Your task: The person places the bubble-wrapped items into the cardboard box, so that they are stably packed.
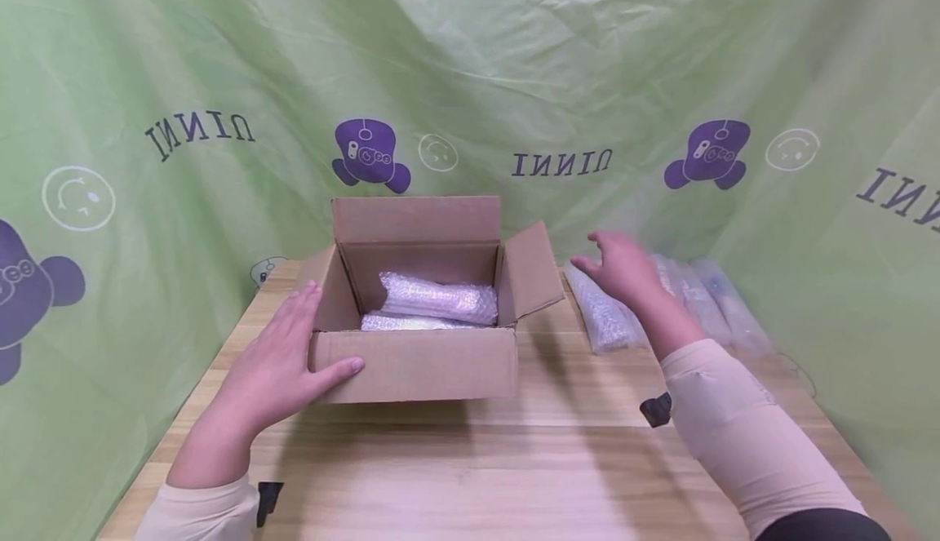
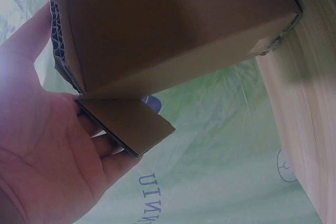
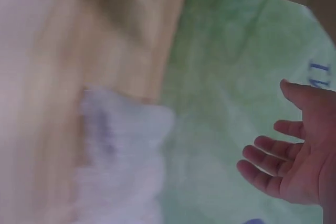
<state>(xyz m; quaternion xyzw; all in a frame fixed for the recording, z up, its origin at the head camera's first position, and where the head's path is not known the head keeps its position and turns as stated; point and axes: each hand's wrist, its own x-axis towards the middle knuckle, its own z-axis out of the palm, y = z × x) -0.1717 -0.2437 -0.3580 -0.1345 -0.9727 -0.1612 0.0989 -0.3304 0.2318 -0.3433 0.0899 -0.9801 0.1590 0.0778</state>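
Note:
An open cardboard box (image 1: 414,368) stands on the table with two bubble-wrapped packages inside, the upper package (image 1: 441,296) lying over the lower package (image 1: 414,323). My left hand (image 1: 275,370) rests at the box's front left corner, its thumb stretched along the front flap. In the left wrist view, the fingers of that hand lie extended behind the small side flap (image 2: 128,124). My right hand (image 1: 624,268) is raised with nothing in it, fingers spread, above a bubble-wrapped package (image 1: 605,317) right of the box. The right wrist view shows its fingers loosely bent, apart from the blurred wrap (image 3: 123,156).
More wrapped packages (image 1: 708,300) lie in a row at the back right, partly behind the right forearm. The box's right flap (image 1: 532,272) sticks outward toward them. A green printed curtain (image 1: 470,51) hangs around the wooden table (image 1: 514,476).

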